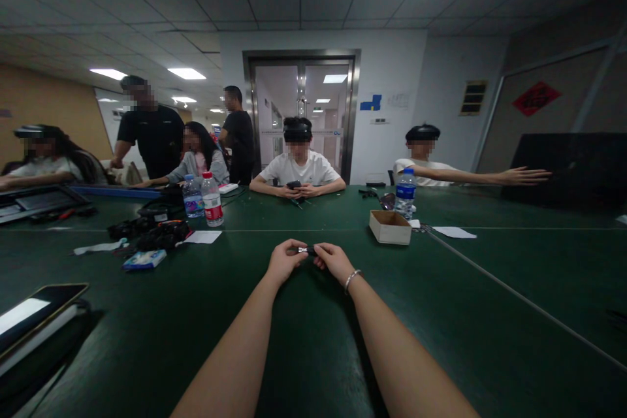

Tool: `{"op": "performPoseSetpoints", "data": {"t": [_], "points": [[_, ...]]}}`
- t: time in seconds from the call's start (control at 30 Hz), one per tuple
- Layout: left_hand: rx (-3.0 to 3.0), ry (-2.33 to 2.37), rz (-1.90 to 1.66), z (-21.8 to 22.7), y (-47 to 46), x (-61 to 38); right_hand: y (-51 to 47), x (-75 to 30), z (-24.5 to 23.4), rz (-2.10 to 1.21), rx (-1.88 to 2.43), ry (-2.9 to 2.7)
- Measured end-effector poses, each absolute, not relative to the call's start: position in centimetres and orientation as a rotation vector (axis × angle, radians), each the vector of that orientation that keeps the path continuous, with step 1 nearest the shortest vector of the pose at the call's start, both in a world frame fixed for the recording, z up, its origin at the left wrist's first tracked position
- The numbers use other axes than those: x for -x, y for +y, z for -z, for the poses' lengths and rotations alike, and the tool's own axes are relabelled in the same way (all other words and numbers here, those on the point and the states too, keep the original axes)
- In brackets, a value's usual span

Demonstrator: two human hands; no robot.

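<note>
Both my hands are raised a little over the green table [313,326], close together in the middle of the view. A small, slim black-and-silver object [307,250] lies sideways between them, too small for its kind to be told. My left hand [285,261] pinches its silver end between thumb and fingers. At the black end, my right hand [336,262] has its thumb and fingers closed on it. A silver bracelet [351,281] circles my right wrist. Part of the object is hidden by my fingertips.
An open cardboard box [390,228] stands right of my hands, near a water bottle [405,194]. To the left are two bottles, a tissue packet [145,260], dark cables [159,233] and a phone [36,313]. Several people are around the table's far side.
</note>
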State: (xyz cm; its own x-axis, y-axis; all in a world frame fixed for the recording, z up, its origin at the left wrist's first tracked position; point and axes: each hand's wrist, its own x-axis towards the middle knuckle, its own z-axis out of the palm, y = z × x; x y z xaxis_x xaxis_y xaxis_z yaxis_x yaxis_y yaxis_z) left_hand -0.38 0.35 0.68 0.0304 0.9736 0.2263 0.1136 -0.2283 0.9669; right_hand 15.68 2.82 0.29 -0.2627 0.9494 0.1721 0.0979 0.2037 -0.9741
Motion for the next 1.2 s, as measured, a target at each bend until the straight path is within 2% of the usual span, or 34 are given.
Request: {"op": "performPoseSetpoints", "data": {"t": [0.33, 0.77, 1.07, 1.2], "points": [[-1.506, 1.071, -1.419, -0.1, 1.0, 0.6, 2.7, -15.6, -0.5, -1.193, 1.043, -1.579], [-1.524, 1.208, -1.309, 0.2, 1.4, 0.5, 3.3, -15.5, 0.2, -1.184, 1.021, -1.563], [-1.603, 1.060, -1.340, 0.3, 1.1, 0.7, 3.5, -15.5, 0.4, -1.195, 1.004, -1.551], [-1.514, 1.173, -1.312, 0.3, 1.2, 0.5, 3.5, -15.5, 0.4, -1.203, 0.998, -1.540]]}}
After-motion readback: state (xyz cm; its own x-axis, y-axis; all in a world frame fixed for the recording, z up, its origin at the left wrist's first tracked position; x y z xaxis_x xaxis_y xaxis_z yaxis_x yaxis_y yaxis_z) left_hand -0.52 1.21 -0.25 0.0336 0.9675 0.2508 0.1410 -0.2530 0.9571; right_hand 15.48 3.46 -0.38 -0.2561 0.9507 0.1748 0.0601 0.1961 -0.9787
